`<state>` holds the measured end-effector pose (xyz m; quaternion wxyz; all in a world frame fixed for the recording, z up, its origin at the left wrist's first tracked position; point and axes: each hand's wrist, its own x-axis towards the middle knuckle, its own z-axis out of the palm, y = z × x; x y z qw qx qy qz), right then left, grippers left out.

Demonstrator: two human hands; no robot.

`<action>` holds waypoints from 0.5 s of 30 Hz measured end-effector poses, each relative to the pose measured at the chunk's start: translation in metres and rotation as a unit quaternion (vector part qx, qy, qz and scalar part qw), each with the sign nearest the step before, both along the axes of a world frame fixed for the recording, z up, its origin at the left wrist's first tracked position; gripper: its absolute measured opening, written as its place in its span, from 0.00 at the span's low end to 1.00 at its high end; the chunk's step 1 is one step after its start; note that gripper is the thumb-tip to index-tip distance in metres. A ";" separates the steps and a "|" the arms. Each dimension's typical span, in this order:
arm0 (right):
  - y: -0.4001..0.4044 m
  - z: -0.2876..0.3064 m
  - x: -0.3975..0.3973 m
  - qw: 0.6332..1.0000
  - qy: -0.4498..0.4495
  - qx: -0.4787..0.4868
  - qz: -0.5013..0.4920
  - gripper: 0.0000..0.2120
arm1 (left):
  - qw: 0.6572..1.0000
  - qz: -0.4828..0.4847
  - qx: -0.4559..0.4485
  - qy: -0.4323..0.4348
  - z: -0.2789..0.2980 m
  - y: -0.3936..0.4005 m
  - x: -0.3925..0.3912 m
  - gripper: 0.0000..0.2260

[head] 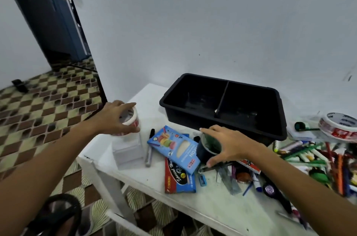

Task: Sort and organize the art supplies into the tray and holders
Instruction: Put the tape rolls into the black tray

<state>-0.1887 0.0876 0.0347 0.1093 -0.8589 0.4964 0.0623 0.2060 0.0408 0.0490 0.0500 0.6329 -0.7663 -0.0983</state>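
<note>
Up top, head view: left hand curled round a tape roll at nine o'clock over a clear holder; right hand gripping a dark cup centre; black tray at twelve; pens heaped at three.

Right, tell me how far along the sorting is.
Barely begun. Done: nothing; both halves of the black tray look empty. In hand: the left hand grips a tape roll; the right hand holds a dark cup. Left: crayon boxes and the pen pile.
</note>
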 end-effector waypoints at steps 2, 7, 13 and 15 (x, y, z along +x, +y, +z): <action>0.000 0.001 0.000 1.000 -0.022 -0.011 -0.011 0.51 | 1.000 -0.004 -0.022 0.016 -0.002 -0.001 -0.004 0.55; -0.003 0.019 -0.001 0.998 -0.061 -0.026 -0.016 0.50 | 0.997 -0.053 -0.043 0.040 0.014 -0.005 -0.019 0.52; -0.025 0.069 0.003 0.982 -0.181 -0.034 -0.031 0.52 | 0.982 -0.148 -0.059 0.102 0.057 -0.039 -0.062 0.50; -0.044 0.086 0.002 0.975 -0.213 -0.043 -0.053 0.53 | 0.973 -0.191 -0.062 0.111 0.068 -0.060 -0.081 0.47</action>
